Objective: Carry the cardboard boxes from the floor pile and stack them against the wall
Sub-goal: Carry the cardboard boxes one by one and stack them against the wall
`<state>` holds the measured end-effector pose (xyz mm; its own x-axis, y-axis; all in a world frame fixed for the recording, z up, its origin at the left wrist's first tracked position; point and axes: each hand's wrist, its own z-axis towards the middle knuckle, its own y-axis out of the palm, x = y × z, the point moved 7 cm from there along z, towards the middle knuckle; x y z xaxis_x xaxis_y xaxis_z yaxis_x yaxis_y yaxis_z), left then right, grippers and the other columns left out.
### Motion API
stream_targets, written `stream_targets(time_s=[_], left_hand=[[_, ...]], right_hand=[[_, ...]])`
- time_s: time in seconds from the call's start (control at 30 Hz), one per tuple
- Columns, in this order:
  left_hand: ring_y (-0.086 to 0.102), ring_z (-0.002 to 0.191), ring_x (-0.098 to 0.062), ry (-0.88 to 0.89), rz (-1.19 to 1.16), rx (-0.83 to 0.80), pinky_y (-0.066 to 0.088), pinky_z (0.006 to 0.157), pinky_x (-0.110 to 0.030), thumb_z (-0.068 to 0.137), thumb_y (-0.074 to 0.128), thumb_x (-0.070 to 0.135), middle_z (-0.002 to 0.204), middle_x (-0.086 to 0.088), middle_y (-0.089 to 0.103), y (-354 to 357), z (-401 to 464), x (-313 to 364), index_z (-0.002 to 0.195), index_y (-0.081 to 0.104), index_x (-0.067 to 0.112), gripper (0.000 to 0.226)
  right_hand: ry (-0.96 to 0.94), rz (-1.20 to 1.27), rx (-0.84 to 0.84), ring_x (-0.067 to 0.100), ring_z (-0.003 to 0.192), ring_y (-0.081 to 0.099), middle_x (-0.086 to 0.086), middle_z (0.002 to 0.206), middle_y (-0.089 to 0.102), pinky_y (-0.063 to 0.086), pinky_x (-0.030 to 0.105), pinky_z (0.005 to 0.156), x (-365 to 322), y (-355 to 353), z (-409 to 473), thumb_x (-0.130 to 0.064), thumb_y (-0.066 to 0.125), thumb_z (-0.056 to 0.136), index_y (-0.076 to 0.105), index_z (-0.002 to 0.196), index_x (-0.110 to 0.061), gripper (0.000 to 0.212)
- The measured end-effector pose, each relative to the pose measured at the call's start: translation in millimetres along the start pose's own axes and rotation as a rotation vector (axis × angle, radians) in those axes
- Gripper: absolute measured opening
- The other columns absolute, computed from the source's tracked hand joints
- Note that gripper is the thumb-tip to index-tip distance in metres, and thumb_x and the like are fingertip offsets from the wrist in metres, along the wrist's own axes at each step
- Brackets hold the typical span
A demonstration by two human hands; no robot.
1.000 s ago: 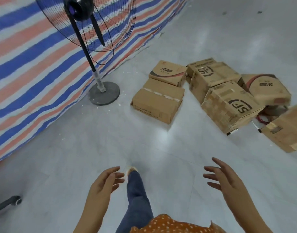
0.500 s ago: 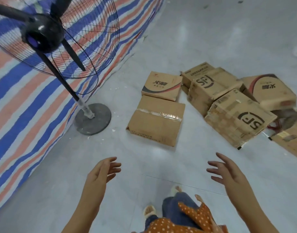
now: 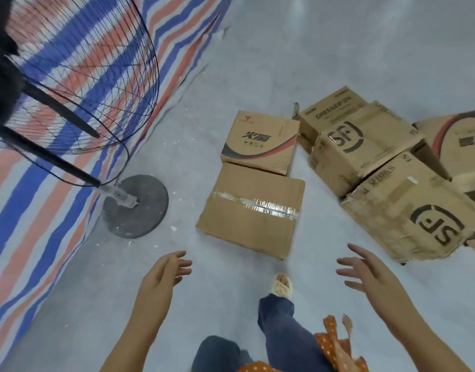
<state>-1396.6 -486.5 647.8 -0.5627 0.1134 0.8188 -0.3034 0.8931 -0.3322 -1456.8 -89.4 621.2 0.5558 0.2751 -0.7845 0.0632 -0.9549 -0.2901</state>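
Observation:
A plain taped cardboard box (image 3: pixel 252 210) lies flat on the grey floor just ahead of me. Behind it sits a printed box with a red and black curve (image 3: pixel 260 142). To the right, several boxes lie in a loose pile: a tilted SF box (image 3: pixel 411 218), a second SF box (image 3: pixel 362 146), and a Greener box (image 3: pixel 330 111) at the back. My left hand (image 3: pixel 163 275) and my right hand (image 3: pixel 370 269) reach forward, empty, fingers spread, a little short of the taped box.
A black standing fan (image 3: pixel 69 76) with a round base (image 3: pixel 135 206) stands at the left, close to the taped box. A striped blue, red and white tarp (image 3: pixel 37 210) covers the left wall. My foot in a sandal (image 3: pixel 280 284) steps forward.
I have walked closer to the boxes, so they and the fan look larger. Both hands stay open and raised in front. My right foot has stepped forward.

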Motion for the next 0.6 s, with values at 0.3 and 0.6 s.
stream_targets(time_s=[0.3,0.6], left_hand=[[0.067,0.093,-0.016,-0.243,0.129,-0.154,0.051,0.084,-0.03,0.102,0.039,0.025,0.099,-0.002,0.07,69.1,168.6,-66.0,0.105,0.061,0.027,0.023],[0.059,0.092,-0.021,-0.439,0.373,-0.23,0.047,0.083,-0.034,0.098,0.044,0.024,0.095,-0.006,0.064,133.9,413.8,-219.1,0.099,0.056,0.018,0.014]], right_hand=[[0.248,-0.148,-0.048,0.023,0.096,0.064,0.008,0.11,0.065,0.05,0.04,0.089,64.0,59.4,164.1,-0.022,0.046,0.1,0.051,0.13,-0.015,0.032],[0.549,-0.198,0.021,0.024,0.109,0.058,0.009,0.129,0.056,0.048,0.039,0.094,259.5,164.3,306.9,-0.026,0.039,0.1,0.045,0.137,-0.012,0.04]])
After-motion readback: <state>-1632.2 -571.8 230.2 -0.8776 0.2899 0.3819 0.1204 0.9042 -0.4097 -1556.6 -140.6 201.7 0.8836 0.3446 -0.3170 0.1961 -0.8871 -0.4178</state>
